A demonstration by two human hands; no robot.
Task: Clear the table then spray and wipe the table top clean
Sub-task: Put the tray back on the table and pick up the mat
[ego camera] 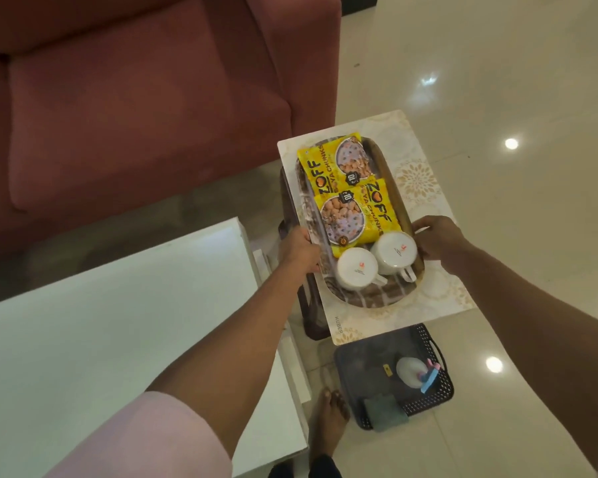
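2 hands grip tray [366, 298] rims, left hand [299, 250], right hand [435, 239], fingertips hidden.

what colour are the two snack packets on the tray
Yellow, with black lettering and a round picture of chunks; the snack packets show clearly in the head view.

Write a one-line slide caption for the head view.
Both hands, left hand and right hand, grip a tray carrying two cups and two snack packets over a placemat.
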